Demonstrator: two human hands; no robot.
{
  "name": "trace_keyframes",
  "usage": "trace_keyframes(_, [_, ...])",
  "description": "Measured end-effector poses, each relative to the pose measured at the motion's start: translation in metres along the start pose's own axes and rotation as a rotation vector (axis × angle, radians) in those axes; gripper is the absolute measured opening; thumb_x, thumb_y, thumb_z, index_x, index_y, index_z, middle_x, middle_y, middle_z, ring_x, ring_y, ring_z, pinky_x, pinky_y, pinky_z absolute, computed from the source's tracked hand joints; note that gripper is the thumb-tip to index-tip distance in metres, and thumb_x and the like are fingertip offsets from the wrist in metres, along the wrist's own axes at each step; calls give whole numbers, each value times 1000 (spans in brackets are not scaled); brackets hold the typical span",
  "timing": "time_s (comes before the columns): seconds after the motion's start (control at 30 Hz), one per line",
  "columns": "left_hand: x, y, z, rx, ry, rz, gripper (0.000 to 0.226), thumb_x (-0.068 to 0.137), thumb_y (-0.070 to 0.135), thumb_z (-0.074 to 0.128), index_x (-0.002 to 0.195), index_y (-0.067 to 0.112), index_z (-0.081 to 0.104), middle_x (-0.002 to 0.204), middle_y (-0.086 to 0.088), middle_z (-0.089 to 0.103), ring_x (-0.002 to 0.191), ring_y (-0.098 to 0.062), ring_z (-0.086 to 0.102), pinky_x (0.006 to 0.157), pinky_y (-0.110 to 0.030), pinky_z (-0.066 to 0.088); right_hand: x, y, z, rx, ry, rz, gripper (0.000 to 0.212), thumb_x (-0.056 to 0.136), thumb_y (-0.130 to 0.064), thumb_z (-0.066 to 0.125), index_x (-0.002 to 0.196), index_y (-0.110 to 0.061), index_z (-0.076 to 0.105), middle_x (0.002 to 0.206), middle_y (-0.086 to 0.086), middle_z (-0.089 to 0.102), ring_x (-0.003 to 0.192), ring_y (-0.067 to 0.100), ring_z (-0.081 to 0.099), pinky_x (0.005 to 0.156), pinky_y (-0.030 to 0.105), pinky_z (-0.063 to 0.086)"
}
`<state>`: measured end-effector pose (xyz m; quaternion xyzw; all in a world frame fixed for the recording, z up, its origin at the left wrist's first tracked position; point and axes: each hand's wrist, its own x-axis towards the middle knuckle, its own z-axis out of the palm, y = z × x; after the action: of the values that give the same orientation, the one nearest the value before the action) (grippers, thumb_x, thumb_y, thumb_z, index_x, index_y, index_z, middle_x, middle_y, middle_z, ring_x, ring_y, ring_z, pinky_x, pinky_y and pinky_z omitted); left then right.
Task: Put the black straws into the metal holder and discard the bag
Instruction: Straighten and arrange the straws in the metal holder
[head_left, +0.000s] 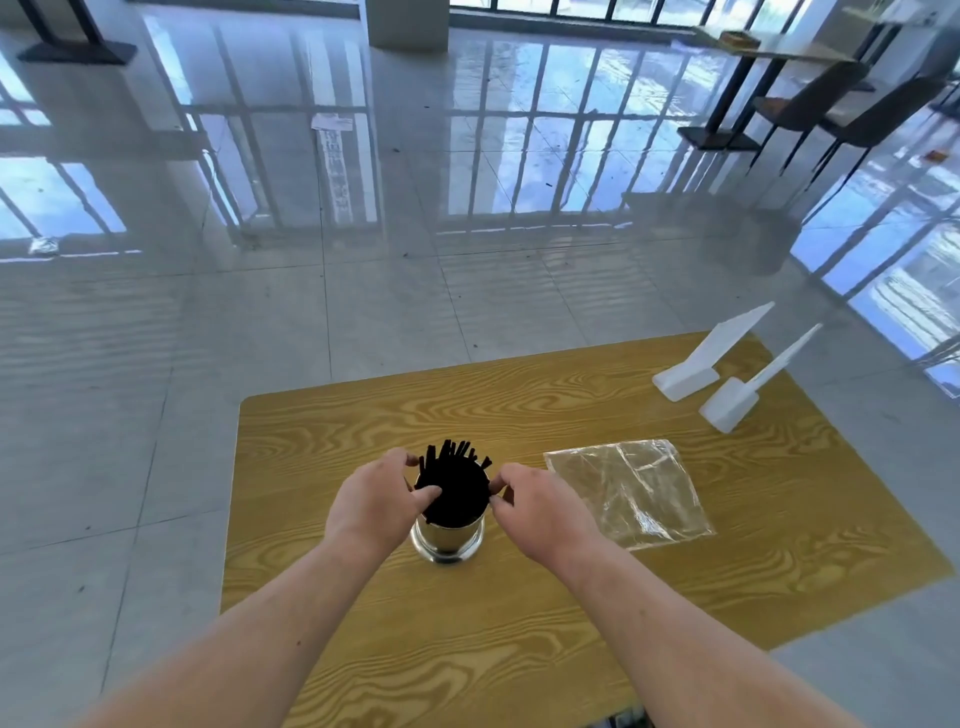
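Two bare forearms reaching forward from the bottom edge, meeting over the table (519, 649). Left hand (376, 501) curled against the near-left side of the straws (457, 483), thumb laid across the front of the bundle, fingertips wrapped over the far-left tips. Right hand (543, 506) just opposite, on the bundle's right side, thumb and first fingers pinched close together right at the edge of the black mass. Hard to tell whether a straw actually sits in that pinch or only brushes the fingers. Neither hand spread flat, both cupped inward, flanking the bundle.

Straws standing upright between the two hands, packed tight, loose tips fanning out on the far side. Holder (449, 538) below and between the wrists, shiny metal, upright on the wood, only its lower wall and base rim showing under the black bundle. Straws inside the holder, tops well above its rim.

Bag (631, 493) just to the right of the right hand, lying flat and crumpled on the table, clear plastic, looking empty, apart from the fingers. Further out, beyond the bag and to the right, two white stands (706, 364) side by side near the far right corner, well away from both hands. Glossy tiled floor (260, 312) past the table's far edge, bright with window reflections.
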<state>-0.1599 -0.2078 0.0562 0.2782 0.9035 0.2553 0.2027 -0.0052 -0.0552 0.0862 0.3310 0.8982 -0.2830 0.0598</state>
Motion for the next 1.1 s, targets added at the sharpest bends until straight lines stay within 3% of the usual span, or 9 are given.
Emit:
trace_keyframes(0.07, [4,2,3,-14,13,-15,52,91,51,76,135,26,63,85,15,67,77,-1,61,58,-24,44,9,1,-2,18,-3,-18,14,101,-32,59,109,-27,69,81,-9,68,73,15,62,61,33,49])
trace_keyframes(0.27, [11,13,11,-56,48,-74,38,92,47,76,124,28,69,90,15,68,87,-13,66,65,-30,47,31,8,-7,21,-71,-105,15,101,-35,59,110,-28,69,83,-8,70,74,16,65,64,38,57])
trace_keyframes(0.43, [16,18,15,-113,51,-119,13,92,45,73,99,35,78,85,18,74,83,-3,68,62,-24,46,49,16,-15,43,-134,-173,16,99,-37,60,108,-27,70,76,-11,68,67,9,63,57,34,53])
trace_keyframes(0.53, [20,16,18,-153,72,-185,10,90,45,76,87,36,78,78,17,75,78,-3,69,63,-28,52,62,21,-17,67,-154,-227,15,99,-36,59,102,-28,71,77,-10,71,67,10,65,57,32,52])
trace_keyframes(0.67, [14,12,17,-175,111,-243,24,89,48,79,69,35,75,67,23,72,65,-2,68,54,-27,50,71,22,-21,101,-161,-286,15,99,-33,57,96,-30,71,73,-11,71,61,7,62,53,25,45])
trace_keyframes(0.8, [12,13,12,-166,103,-275,26,88,50,81,71,29,80,70,11,76,68,-12,71,61,-38,58,79,22,-28,129,-150,-310,16,99,-31,56,96,-29,71,72,-10,70,55,6,58,50,23,41])
trace_keyframes(0.9, [10,17,6,-189,108,-272,22,87,47,83,67,38,79,73,21,76,73,-2,71,60,-27,53,82,21,-32,129,-133,-332,15,98,-28,56,95,-28,71,70,-9,69,56,8,58,50,27,46])
trace_keyframes(0.97, [8,20,2,-225,103,-282,13,86,46,84,76,38,83,75,25,77,77,2,71,64,-20,50,81,20,-36,130,-127,-340,15,99,-27,57,95,-28,71,70,-9,69,55,8,58,50,27,48])
trace_keyframes(1.1, [8,25,-3,-243,121,-290,10,86,45,84,81,36,84,74,25,76,75,4,70,63,-18,47,77,20,-37,138,-109,-347,14,99,-26,58,94,-30,71,70,-11,68,55,6,57,51,24,46])
